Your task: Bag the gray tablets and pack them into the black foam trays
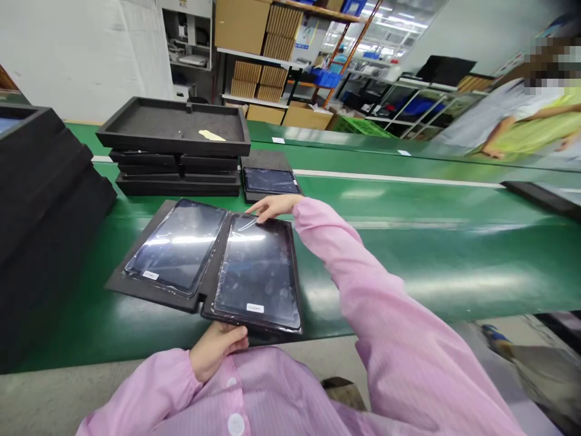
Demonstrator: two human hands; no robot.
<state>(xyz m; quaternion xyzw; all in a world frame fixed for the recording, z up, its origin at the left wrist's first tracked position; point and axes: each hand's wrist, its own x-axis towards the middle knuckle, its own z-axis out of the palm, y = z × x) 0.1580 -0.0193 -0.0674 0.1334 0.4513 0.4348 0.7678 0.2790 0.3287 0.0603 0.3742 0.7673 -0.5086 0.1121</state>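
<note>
A black foam tray (123, 283) lies at an angle near the belt's front edge. Two tablets sit in it side by side, a left tablet (179, 245) and a right tablet (258, 272). Both have dark glossy screens, clear film at the edges and a small white label. My left hand (218, 348) is closed on the tray's near edge below the right tablet, its fingers partly hidden underneath. At the far edge, my right hand (272, 207) grips the tray, thumb over the top of the right tablet and other fingers partly hidden.
Behind stands a stack of black foam trays (181, 148), the top one bearing a yellowish scrap (211, 135). Another tablet (271, 180) rests in foam beside it. A tall black foam stack (40, 242) rises at left. Across the green belt (431, 242) is another person (521, 121).
</note>
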